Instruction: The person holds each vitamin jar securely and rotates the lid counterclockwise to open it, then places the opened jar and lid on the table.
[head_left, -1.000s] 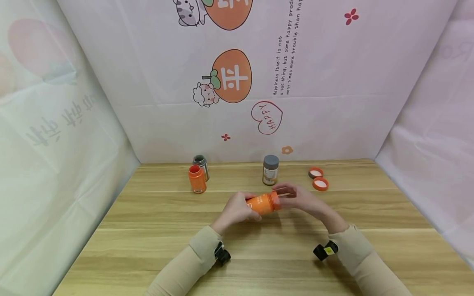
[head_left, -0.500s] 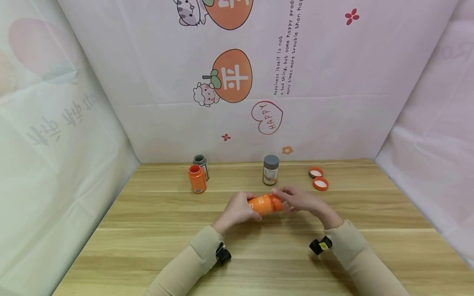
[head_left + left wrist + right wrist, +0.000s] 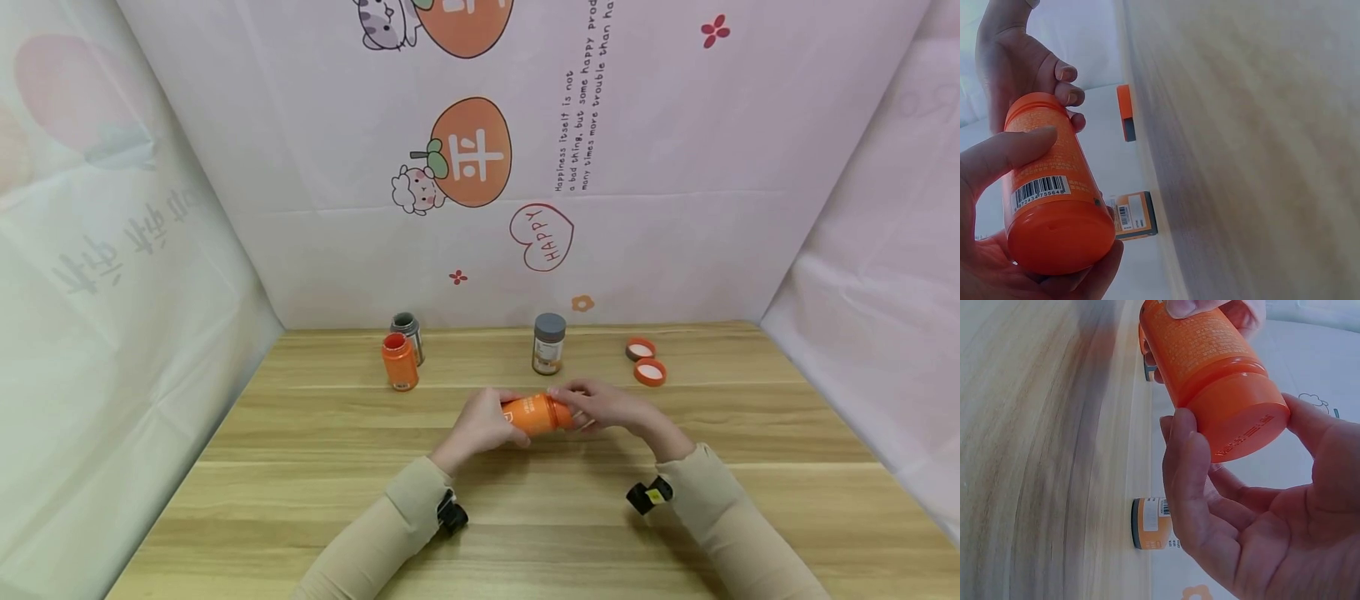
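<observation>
An orange bottle [image 3: 527,415] is held tilted above the table, its capped end toward the right. My left hand [image 3: 480,427] grips its body from the left; in the left wrist view the thumb lies over the label beside a barcode. At the other end, my right hand [image 3: 611,406] pinches the orange cap [image 3: 1238,419] between thumb and fingers, as the right wrist view shows. The cap sits on the bottle's neck. Just behind the hands stands a capped jar with a grey lid [image 3: 550,329].
On the wooden table [image 3: 540,533], an uncapped orange bottle [image 3: 400,367] stands at the back left before an uncapped grey bottle [image 3: 414,337]. Two loose caps lie back right: a grey-and-orange cap [image 3: 640,350] and an orange cap [image 3: 649,373]. A printed cloth [image 3: 337,250] walls the back.
The right hand's fingers, extended around the cap a second ago, have come in and curled onto it. The bottle has shifted slightly; the left hand keeps its grip.
</observation>
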`<action>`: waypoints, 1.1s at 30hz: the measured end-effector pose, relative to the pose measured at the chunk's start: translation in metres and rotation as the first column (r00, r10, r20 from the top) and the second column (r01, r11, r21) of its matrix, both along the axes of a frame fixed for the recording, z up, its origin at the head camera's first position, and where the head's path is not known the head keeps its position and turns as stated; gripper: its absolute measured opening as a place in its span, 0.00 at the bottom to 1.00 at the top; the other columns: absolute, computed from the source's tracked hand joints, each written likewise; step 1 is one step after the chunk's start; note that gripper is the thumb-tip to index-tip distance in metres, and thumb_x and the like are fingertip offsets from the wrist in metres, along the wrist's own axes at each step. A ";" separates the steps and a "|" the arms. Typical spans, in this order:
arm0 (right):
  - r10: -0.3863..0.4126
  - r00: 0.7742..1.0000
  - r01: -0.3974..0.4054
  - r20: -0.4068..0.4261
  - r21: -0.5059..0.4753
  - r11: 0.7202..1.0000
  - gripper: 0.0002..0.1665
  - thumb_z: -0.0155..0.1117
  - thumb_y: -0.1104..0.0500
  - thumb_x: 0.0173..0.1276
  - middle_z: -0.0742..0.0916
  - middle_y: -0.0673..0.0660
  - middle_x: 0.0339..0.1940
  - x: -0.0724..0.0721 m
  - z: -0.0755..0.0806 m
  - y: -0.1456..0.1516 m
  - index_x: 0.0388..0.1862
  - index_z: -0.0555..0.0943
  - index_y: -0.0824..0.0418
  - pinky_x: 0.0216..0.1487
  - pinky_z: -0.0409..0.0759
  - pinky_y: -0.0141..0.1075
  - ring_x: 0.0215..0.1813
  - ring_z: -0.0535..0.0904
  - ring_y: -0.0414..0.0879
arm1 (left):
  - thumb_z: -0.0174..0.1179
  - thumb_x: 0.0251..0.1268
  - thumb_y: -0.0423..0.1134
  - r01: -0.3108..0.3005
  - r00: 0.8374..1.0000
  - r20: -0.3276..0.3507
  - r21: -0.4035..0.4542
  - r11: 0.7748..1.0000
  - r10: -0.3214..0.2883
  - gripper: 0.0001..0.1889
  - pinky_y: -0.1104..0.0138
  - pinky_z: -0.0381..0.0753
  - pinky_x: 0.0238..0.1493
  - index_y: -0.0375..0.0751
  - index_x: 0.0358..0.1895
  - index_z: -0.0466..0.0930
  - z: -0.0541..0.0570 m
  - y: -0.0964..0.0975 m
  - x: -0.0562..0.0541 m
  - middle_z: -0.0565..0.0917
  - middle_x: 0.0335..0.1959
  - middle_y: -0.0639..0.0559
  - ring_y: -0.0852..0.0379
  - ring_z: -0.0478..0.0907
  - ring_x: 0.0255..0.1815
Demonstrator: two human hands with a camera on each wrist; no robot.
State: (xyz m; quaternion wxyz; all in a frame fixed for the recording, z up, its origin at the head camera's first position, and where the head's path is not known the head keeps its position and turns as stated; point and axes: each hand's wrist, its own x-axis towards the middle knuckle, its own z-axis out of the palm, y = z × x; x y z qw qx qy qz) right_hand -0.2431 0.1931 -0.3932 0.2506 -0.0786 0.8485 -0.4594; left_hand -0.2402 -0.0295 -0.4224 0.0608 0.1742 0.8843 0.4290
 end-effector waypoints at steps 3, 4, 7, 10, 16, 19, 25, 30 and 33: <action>0.003 1.000 -0.003 -0.006 -0.002 1.000 0.38 0.52 0.36 0.68 0.80 0.61 0.48 0.000 0.000 0.000 0.62 0.70 0.65 0.46 0.81 0.47 0.42 0.79 0.48 | 0.77 0.26 0.36 0.001 1.000 0.006 0.001 1.000 -0.001 0.31 0.65 0.74 0.38 0.43 0.47 0.85 0.000 0.000 0.000 0.84 0.35 0.54 0.59 0.75 0.34; 0.002 1.000 -0.002 -0.010 -0.002 1.000 0.37 0.53 0.37 0.68 0.80 0.60 0.48 0.000 0.000 0.000 0.61 0.70 0.64 0.46 0.81 0.47 0.41 0.79 0.48 | 0.77 0.26 0.36 0.002 1.000 0.009 0.003 1.000 -0.002 0.31 0.65 0.74 0.38 0.43 0.47 0.85 0.000 0.000 0.000 0.84 0.36 0.54 0.59 0.75 0.34; 0.022 0.999 -0.022 -0.038 -0.005 1.000 0.34 0.55 0.39 0.67 0.80 0.61 0.50 0.000 0.000 0.001 0.60 0.71 0.63 0.45 0.81 0.47 0.41 0.78 0.48 | 0.77 0.26 0.36 0.003 1.000 0.013 0.006 1.000 -0.003 0.31 0.65 0.74 0.38 0.43 0.47 0.85 0.001 0.000 0.000 0.84 0.36 0.54 0.58 0.75 0.34; 0.038 0.997 -0.039 -0.063 -0.012 0.999 0.32 0.57 0.41 0.67 0.80 0.61 0.52 0.000 0.000 0.002 0.60 0.72 0.62 0.45 0.81 0.47 0.42 0.79 0.48 | 0.77 0.27 0.35 0.003 1.000 0.015 0.010 1.000 -0.004 0.30 0.65 0.74 0.38 0.43 0.46 0.85 0.001 0.000 0.000 0.84 0.36 0.53 0.58 0.75 0.34; 0.058 0.995 -0.062 -0.075 -0.047 0.997 0.32 0.61 0.45 0.65 0.79 0.62 0.54 0.000 0.000 0.004 0.61 0.71 0.62 0.47 0.80 0.48 0.45 0.78 0.48 | 0.77 0.27 0.35 0.000 1.000 0.022 0.016 1.000 0.000 0.30 0.65 0.75 0.38 0.43 0.47 0.85 0.001 -0.001 0.000 0.85 0.36 0.53 0.58 0.75 0.34; 0.057 0.995 -0.062 -0.082 -0.067 0.996 0.31 0.65 0.47 0.63 0.78 0.62 0.54 0.001 -0.001 0.006 0.60 0.72 0.60 0.49 0.80 0.49 0.47 0.78 0.49 | 0.77 0.27 0.34 -0.001 1.000 0.022 0.016 1.000 0.001 0.30 0.65 0.75 0.38 0.43 0.47 0.85 0.000 -0.001 0.000 0.85 0.37 0.52 0.58 0.75 0.34; 0.076 0.991 -0.088 -0.112 -0.108 0.990 0.31 0.68 0.50 0.60 0.77 0.63 0.57 0.000 -0.002 0.010 0.60 0.73 0.60 0.51 0.79 0.50 0.50 0.78 0.50 | 0.77 0.26 0.35 -0.003 1.000 0.025 0.017 1.000 0.003 0.31 0.65 0.74 0.38 0.43 0.47 0.85 0.001 0.000 0.000 0.84 0.36 0.53 0.58 0.75 0.34; 0.096 0.983 -0.116 -0.157 -0.128 0.985 0.31 0.70 0.53 0.58 0.77 0.63 0.58 0.000 -0.005 0.011 0.59 0.73 0.59 0.52 0.78 0.47 0.54 0.77 0.53 | 0.77 0.25 0.35 -0.010 0.999 0.031 0.020 1.000 0.009 0.31 0.65 0.74 0.38 0.42 0.46 0.85 0.001 0.000 0.000 0.84 0.36 0.53 0.58 0.75 0.34; 0.094 0.978 -0.119 -0.188 -0.131 0.984 0.32 0.72 0.54 0.56 0.77 0.61 0.58 0.000 -0.006 0.011 0.58 0.73 0.58 0.53 0.76 0.45 0.57 0.75 0.55 | 0.77 0.25 0.35 -0.011 0.999 0.035 0.021 1.000 0.010 0.31 0.65 0.74 0.38 0.42 0.47 0.85 0.001 0.001 0.000 0.84 0.36 0.53 0.58 0.75 0.34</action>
